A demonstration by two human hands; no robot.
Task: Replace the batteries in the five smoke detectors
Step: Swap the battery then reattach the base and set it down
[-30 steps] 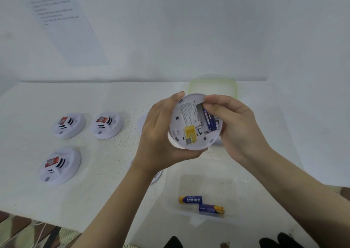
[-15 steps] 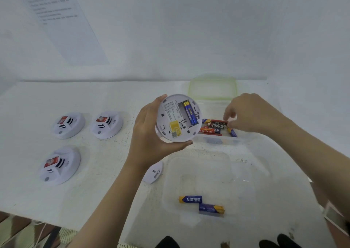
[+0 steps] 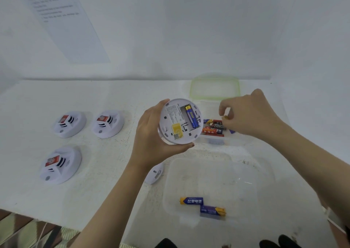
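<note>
Your right hand (image 3: 251, 113) hovers over the far clear tub (image 3: 214, 140), thumb and forefinger pinched on a gold-tipped battery (image 3: 226, 117). Your left hand (image 3: 151, 139) curls its fingers (image 3: 181, 146) round the rim of a round white smoke detector (image 3: 176, 122), held back-up above the worktop (image 3: 104, 172). In its open bay a blue battery (image 3: 191, 119) reads "3000", next to an empty slot and a yellow sticker. The tub batteries (image 3: 217, 126) include "EVEREADY". Three more detectors (image 3: 69, 123) sit well to the left.
</note>
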